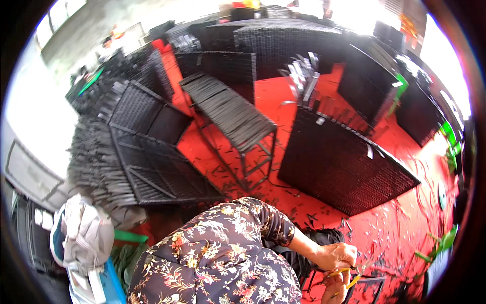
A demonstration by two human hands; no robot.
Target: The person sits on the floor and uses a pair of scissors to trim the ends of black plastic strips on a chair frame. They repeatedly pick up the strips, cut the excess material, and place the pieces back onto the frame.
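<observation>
My left hand (335, 255) reaches out from a floral sleeve at the lower right, fingers curled on yellow-handled cutters (349, 276). My right hand (333, 293) shows only partly at the bottom edge, just under the cutters; its grip is hidden. Both hands hover over a dark metal frame (372, 282) on the red floor (405, 223). A bundle of black strips (324, 235) lies behind my left forearm.
A large black woven panel (339, 167) lies ahead on the right. A metal-framed stool with a woven top (230, 114) stands in the middle. Woven panels (152, 162) lean at left. Strip offcuts litter the floor. Grey cloth (83, 235) sits lower left.
</observation>
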